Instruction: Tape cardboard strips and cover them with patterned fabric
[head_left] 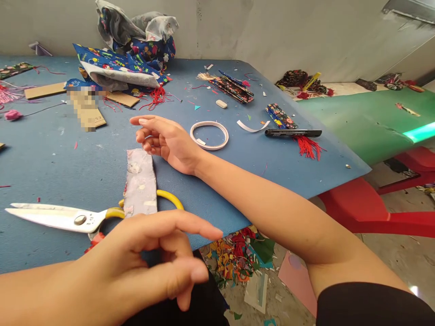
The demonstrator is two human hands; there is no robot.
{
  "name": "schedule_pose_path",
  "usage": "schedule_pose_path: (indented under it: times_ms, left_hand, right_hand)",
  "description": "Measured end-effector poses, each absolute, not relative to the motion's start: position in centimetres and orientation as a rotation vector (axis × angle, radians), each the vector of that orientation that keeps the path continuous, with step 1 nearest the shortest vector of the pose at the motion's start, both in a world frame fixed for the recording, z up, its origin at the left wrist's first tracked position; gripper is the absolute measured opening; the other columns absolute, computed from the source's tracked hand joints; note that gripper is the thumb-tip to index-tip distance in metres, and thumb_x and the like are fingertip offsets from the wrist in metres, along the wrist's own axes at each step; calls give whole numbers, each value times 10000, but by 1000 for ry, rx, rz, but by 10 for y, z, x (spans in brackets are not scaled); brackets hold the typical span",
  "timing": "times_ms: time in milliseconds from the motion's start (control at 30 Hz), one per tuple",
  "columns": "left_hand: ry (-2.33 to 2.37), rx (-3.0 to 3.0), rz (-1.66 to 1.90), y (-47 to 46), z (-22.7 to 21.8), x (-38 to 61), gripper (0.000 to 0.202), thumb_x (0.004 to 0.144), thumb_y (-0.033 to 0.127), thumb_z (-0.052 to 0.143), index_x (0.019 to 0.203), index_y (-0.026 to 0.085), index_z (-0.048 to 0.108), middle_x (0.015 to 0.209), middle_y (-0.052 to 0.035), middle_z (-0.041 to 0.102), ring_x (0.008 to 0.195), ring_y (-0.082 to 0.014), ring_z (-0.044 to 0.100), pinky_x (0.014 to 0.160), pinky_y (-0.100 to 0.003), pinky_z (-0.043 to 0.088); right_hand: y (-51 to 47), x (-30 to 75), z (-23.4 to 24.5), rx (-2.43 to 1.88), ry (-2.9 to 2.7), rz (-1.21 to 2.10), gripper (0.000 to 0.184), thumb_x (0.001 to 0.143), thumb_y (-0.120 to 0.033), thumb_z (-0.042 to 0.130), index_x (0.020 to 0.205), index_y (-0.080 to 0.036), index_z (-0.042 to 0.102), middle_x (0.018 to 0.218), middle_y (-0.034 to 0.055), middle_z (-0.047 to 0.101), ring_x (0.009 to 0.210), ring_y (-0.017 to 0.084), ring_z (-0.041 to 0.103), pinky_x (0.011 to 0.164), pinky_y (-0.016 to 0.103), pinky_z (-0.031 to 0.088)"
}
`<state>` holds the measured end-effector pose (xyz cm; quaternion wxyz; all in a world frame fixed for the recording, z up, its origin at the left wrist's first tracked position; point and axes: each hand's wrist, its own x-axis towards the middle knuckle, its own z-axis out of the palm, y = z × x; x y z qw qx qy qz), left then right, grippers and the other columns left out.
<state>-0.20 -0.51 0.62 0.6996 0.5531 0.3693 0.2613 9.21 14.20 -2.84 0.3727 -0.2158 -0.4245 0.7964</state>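
Observation:
My left hand (149,258) is raised at the table's front edge, its fingers apart and holding nothing. Just beyond it lies a grey-backed fabric strip (141,181), across the yellow handles of the scissors (81,219). The white blades point left, and part of the handles is hidden by the strip and my left hand. Over the far end of the strip is my right hand (170,140), fingers loosely curled and apart with nothing in them; whether it touches the strip I cannot tell. A roll of double-sided tape (210,135) lies beside my right wrist.
Crumpled blue patterned fabric (125,65) is heaped at the back, near cardboard strips (45,90). An eraser (221,104), a black marker (292,132) and tasselled floral bookmarks (281,116) lie on the right. A red chair (360,203) stands beside the table, with paper scraps (231,258) below.

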Motion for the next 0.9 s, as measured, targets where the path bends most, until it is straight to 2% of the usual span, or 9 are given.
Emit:
schedule_pose_path:
  times_ms: [67,167,233,333,567,667,733,800,900]
  left_hand:
    - [800,1318,560,-8,5,-4,400,751,192,717,1059,439,651,700,68,733,639,-82,664,643,-109,510]
    - [818,1387,568,-10,2,-6,683,581,126,831,1136,453,602,958,67,728,757,-107,666,663,-120,526]
    - [835,1268,585,-9,2,-5,591,574,116,831,1062,401,659,845,65,738,666,-83,649,591,-92,509]
    - [829,947,538,-3,3,0,285,678,107,758,854,330,739,613,63,725,550,-58,649,536,-64,480]
    - [924,892,477,11,2,0,103,735,254,724,828,281,759,750,-8,754,612,-132,691,518,-132,536]
    - [971,919,473,7,1,-1,187,754,348,700,930,294,730,602,14,709,501,-105,637,495,-133,507]
    - [1028,944,442,3,3,0,315,756,432,674,1044,304,677,441,51,591,379,-74,527,405,-115,431]
    - [1062,950,401,-2,6,-1,375,720,470,693,1061,317,661,385,67,512,333,-52,438,359,-102,353]
    - [980,980,403,-6,8,-3,393,634,328,798,1009,369,690,503,41,621,453,-81,548,456,-124,442]
  right_hand:
    - [142,92,-28,-567,-1088,2041,161,859,-167,470,781,-207,605,591,-57,563,497,63,483,493,172,379]
    - [141,92,-28,-561,-1105,2029,115,842,-144,504,802,-201,596,601,-69,560,502,54,482,495,156,382]
    - [140,92,-28,-551,-1116,2021,93,848,-140,517,818,-192,588,607,-71,558,504,48,481,496,143,385]
    - [139,93,-27,-552,-1120,2017,105,873,-144,502,823,-191,582,614,-67,552,498,48,478,488,135,386]
    - [143,94,-27,-540,-1166,2006,120,905,-183,487,820,-198,571,617,-70,552,506,52,490,500,130,404]
    - [145,94,-29,-529,-1208,2000,122,917,-225,488,824,-206,565,633,-75,553,530,54,494,517,134,408]
    - [145,94,-29,-549,-1227,1990,133,925,-232,477,825,-215,563,639,-82,551,547,57,490,529,141,407]
    - [144,94,-28,-583,-1234,1982,150,931,-207,461,820,-221,561,633,-89,546,557,59,481,539,147,403]
    - [143,95,-27,-582,-1222,1991,163,924,-160,463,807,-214,562,613,-88,539,549,56,474,534,143,394]
